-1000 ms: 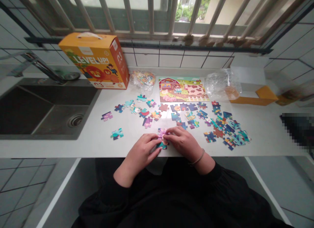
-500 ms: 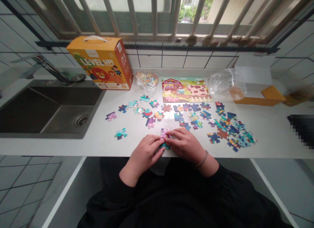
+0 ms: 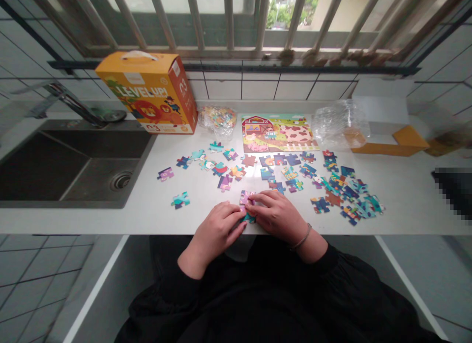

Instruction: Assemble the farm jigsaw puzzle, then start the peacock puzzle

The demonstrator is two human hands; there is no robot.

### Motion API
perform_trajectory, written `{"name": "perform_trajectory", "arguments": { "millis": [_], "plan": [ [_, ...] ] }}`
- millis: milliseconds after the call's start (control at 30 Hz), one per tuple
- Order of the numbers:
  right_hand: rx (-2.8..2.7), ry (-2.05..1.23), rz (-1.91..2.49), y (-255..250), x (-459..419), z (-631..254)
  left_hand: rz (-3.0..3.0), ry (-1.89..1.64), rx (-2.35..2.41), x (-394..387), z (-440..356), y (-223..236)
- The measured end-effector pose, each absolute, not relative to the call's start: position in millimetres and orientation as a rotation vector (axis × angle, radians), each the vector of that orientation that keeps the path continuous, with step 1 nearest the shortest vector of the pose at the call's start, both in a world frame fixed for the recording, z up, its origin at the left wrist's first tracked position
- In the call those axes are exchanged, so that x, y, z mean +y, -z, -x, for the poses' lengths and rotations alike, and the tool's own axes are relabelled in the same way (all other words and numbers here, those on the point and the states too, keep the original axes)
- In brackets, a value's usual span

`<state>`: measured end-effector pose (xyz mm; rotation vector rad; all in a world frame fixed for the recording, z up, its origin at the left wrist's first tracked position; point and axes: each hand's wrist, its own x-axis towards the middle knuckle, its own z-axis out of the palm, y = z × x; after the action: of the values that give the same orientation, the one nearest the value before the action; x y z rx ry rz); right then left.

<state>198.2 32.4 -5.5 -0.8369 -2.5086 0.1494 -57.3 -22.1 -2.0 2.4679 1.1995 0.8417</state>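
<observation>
Near the front edge of the white counter, a purple jigsaw piece [image 3: 246, 197] lies just above a teal jigsaw piece [image 3: 250, 218]. Fingers cover where they meet, so I cannot tell whether they interlock. My left hand [image 3: 219, 226] grips the pieces from the left side, thumb and forefinger closed at their edge. From the right, my right hand [image 3: 276, 213] has its fingers closed on the purple piece's right side and the top of the teal one. A lone teal piece [image 3: 180, 200] rests farther left.
Loose jigsaw pieces spread across the counter, with a heap [image 3: 348, 190] at right. Behind are a farm picture [image 3: 280, 133], a bag of pieces [image 3: 217, 121], an orange puzzle box [image 3: 147, 95], clear plastic wrap [image 3: 341, 124] and an open carton [image 3: 387, 147]. A sink [image 3: 79, 205] is at left.
The view has shifted slightly. Both hands stay on the same pieces, with only a small shift of the right fingers.
</observation>
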Motion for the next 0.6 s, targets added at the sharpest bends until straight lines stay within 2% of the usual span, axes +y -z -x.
{"name": "perform_trajectory", "arguments": {
  "millis": [467, 600],
  "plan": [
    [-2.489, -0.158, 0.811, 5.9, 32.5, -198.2, -2.446, -0.833, 1.208, -22.9, 55.0, -2.7],
    [-2.496, -0.165, 0.811, 6.3, 28.0, -196.9, -2.375, -0.914, 1.491, -17.5, 53.3, -2.2]
  ]
}}
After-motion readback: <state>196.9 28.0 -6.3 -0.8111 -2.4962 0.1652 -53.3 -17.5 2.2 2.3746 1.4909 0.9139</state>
